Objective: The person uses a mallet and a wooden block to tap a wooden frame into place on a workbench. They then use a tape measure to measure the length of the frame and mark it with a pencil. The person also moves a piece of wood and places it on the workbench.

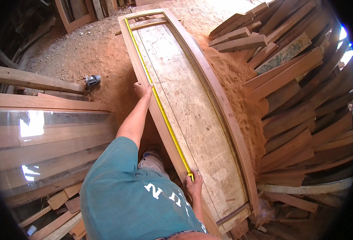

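Yellow tape [167, 120] (extended) runs from right fingers [198, 177] past left fingers [138, 85].

We stand in a woodworking shop, and the timber all around tells us so. On the right we see rough boards [291, 120] piled in a dense heap, with reddish sawdust [240, 108] banked beside them and loose dirt covering the floor [70, 58]. To our left lie long planks [60, 146] side by side, and nearer to us, a jumble of short offcuts [73, 191]. Between these stocks we have a long wooden frame [227, 116], a yellow tape measure [171, 130] stretched along one side. Another wooden frame [81, 25] stands farther off.
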`<control>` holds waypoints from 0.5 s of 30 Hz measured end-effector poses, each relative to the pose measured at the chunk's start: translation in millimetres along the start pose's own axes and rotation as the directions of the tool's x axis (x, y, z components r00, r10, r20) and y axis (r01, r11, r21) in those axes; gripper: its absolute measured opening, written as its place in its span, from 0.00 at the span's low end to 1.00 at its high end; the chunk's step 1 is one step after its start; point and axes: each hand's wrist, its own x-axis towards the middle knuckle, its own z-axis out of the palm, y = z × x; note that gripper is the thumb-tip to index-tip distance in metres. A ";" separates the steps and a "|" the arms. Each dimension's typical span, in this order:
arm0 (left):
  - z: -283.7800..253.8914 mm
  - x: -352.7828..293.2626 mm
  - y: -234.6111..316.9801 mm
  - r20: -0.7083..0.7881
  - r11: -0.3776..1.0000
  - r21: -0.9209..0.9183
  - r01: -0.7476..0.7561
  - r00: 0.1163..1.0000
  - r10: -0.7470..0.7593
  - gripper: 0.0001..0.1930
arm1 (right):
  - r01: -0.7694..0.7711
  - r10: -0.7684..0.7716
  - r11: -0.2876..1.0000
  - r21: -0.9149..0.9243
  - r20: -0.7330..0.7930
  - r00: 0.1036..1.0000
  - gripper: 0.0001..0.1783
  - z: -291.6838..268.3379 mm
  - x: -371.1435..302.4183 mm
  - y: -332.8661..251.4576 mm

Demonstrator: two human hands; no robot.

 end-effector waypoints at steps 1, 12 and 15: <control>-0.5 0.9 -0.6 -0.016 1.000 -0.006 -0.012 1.000 0.012 0.44 | 0.001 -0.001 1.000 0.003 0.003 1.000 0.25 0.6 0.6 -0.6; -2.5 -12.5 1.7 0.028 1.000 -0.022 0.012 1.000 -0.011 0.59 | -0.013 0.013 1.000 -0.026 -0.006 1.000 0.22 -0.7 -6.6 4.6; -1.9 -7.9 -4.5 -0.033 0.999 -0.035 -0.030 0.999 0.029 0.58 | 0.017 -0.017 1.000 -0.013 -0.013 1.000 0.22 -0.2 -4.9 3.0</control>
